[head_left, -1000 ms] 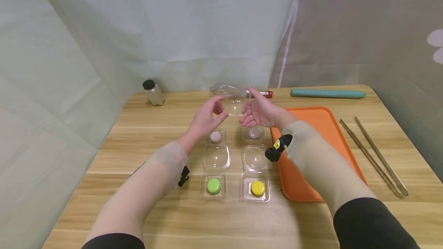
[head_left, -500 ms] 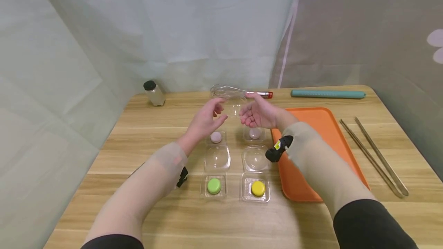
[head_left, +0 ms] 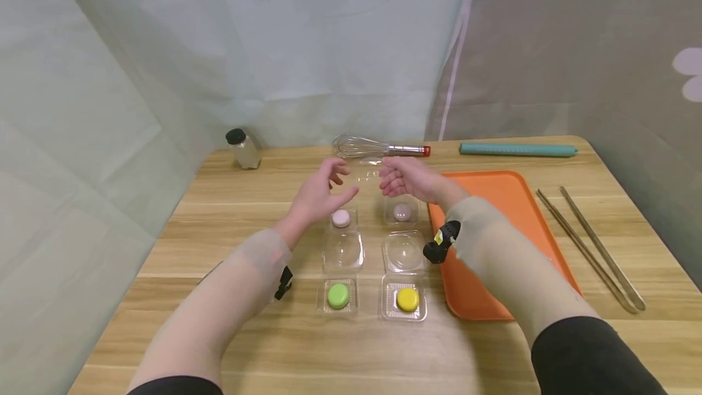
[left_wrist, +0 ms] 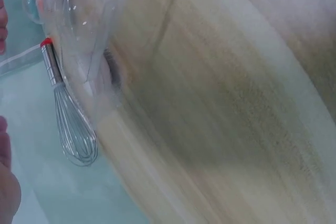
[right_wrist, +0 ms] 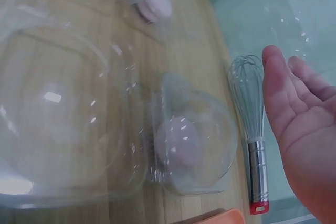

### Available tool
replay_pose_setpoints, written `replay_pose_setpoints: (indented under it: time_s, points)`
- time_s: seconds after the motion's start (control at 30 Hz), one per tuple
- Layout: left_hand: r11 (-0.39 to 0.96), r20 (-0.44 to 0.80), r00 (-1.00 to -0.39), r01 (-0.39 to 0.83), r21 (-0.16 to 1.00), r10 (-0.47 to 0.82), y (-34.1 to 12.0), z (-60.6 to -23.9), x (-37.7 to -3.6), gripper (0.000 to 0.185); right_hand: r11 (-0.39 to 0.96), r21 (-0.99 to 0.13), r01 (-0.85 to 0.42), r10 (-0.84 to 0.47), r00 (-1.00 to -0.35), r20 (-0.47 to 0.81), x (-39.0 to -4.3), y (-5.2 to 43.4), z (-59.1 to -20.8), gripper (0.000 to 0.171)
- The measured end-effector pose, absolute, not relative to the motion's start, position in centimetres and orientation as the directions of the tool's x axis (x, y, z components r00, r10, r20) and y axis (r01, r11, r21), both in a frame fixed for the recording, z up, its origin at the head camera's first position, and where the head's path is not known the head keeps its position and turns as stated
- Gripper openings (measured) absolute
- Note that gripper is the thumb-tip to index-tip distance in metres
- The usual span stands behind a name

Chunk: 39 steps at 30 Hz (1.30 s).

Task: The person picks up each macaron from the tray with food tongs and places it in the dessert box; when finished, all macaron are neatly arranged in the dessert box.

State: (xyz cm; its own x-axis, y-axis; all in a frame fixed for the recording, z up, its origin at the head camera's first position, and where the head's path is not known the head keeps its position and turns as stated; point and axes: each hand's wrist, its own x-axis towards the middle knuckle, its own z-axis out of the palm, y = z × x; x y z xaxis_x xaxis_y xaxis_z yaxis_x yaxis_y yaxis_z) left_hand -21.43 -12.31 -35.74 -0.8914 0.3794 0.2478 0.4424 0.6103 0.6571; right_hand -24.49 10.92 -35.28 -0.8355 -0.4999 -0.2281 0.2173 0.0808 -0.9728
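Observation:
A clear plastic lid [head_left: 366,170] hangs in the air between my hands, short of the whisk. My right hand [head_left: 408,177] pinches its right edge with curled fingers; in the right wrist view its glints show just past the fingertips [right_wrist: 273,56]. My left hand [head_left: 320,191] is at the lid's left side, thumb and fingers spread apart. Beneath the hands, a pink macaron [head_left: 341,218] and a mauve macaron [head_left: 402,211] sit in clear boxes. Closer to me, a green macaron [head_left: 338,295] and a yellow macaron [head_left: 408,299] lie in boxes with their clear lids [head_left: 404,252] behind them.
An orange tray [head_left: 488,297] lies to the right, with metal tongs [head_left: 595,242] beyond it. Along the back are a whisk [head_left: 378,147], a teal stick-shaped object [head_left: 518,149] and a black-capped jar [head_left: 244,149]. Curtains hang behind the table.
My left hand has drawn slightly left, spreading its fingers. The right thumb has come down toward the lid's edge and those fingers have curled more. The lid has tilted flatter in view.

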Motion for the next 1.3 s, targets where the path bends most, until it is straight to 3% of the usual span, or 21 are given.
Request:
replay_pose_setpoints:
  time_s: [0.2,0.33,0.53,0.8,1.07,1.3]
  points:
    - [0.557,0.076,-0.938,0.265,0.787,0.338,-13.1,-35.9,-22.4,0.048,0.281,-0.959,-0.045,-0.494,-0.863,-0.104,-24.3,10.1,-35.5,0.037]
    - [0.468,-0.022,-0.917,0.183,0.865,0.399,-14.0,-36.1,-22.7,0.049,0.383,-0.907,-0.175,-0.518,-0.854,-0.054,-24.2,9.8,-35.7,0.039]
    - [0.429,-0.061,-0.884,0.163,0.889,0.463,-14.4,-35.8,-22.6,0.053,0.473,-0.834,-0.283,-0.529,-0.848,-0.012,-24.1,9.5,-35.6,0.049]
    - [0.526,-0.047,-0.866,0.259,0.81,0.498,-14.8,-35.6,-22.5,0.064,0.51,-0.788,-0.344,-0.574,-0.818,-0.014,-23.7,9.2,-35.4,0.061]
    - [0.689,0.031,-0.865,0.419,0.591,0.5,-16.2,-36.3,-22.7,0.078,0.521,-0.747,-0.413,-0.651,-0.758,-0.035,-23.7,7.5,-35.7,0.075]
    - [0.744,-0.036,-0.867,0.404,0.532,0.496,-16.8,-37.0,-22.5,0.083,0.592,-0.691,-0.415,-0.654,-0.749,-0.111,-23.4,6.2,-36.4,0.077]
